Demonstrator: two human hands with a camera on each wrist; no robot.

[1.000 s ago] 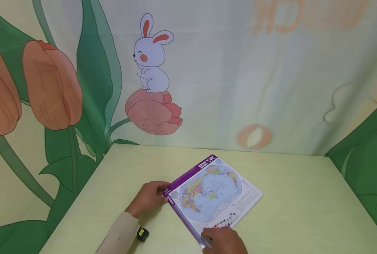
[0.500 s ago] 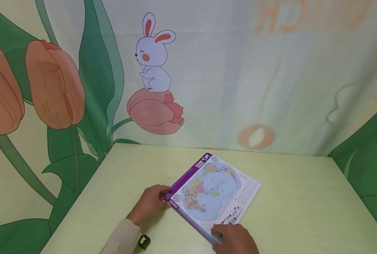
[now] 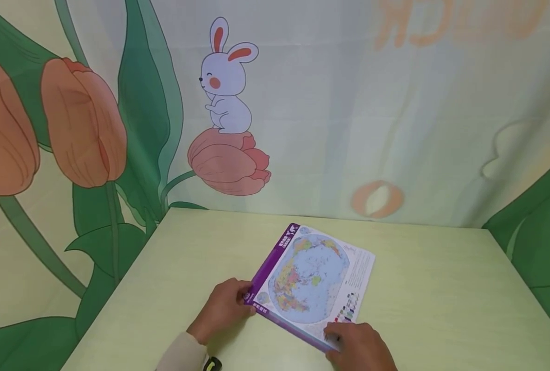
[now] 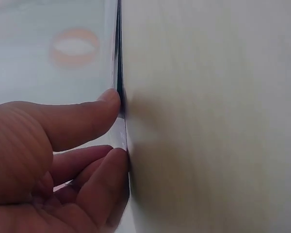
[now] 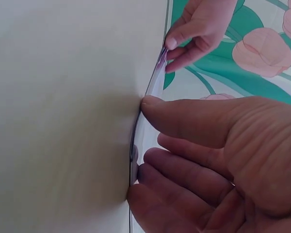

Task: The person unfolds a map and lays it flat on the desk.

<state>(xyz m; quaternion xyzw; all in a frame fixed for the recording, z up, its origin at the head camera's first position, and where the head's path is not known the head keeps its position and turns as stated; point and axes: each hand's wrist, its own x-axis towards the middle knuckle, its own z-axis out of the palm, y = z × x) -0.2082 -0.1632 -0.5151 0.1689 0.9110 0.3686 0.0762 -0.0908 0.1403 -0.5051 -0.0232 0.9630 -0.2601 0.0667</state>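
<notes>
A flat world map board (image 3: 309, 281) with a purple border along two edges lies turned at an angle on the table. My left hand (image 3: 224, 309) grips its left corner, thumb at the near edge and fingers at the far-left edge. At the near right corner, my right hand (image 3: 362, 344) holds the board, with curled fingers over the top and the thumb at the near edge. In the left wrist view, the left hand's thumb and fingertips (image 4: 117, 158) meet the thin edge. The right wrist view shows the right hand (image 5: 208, 155) at the board's edge, seen nearly side-on.
The pale yellow table (image 3: 442, 288) extends around the board. Behind it hangs a curtain (image 3: 312, 103) printed with tulips and a rabbit. A small black object with a yellow mark (image 3: 212, 364) sits by the left sleeve at the bottom edge.
The board has turned counter-clockwise, its far corner shifting left and its near right corner swinging right. My right hand has moved right with it; my left hand has shifted slightly right and nearer.
</notes>
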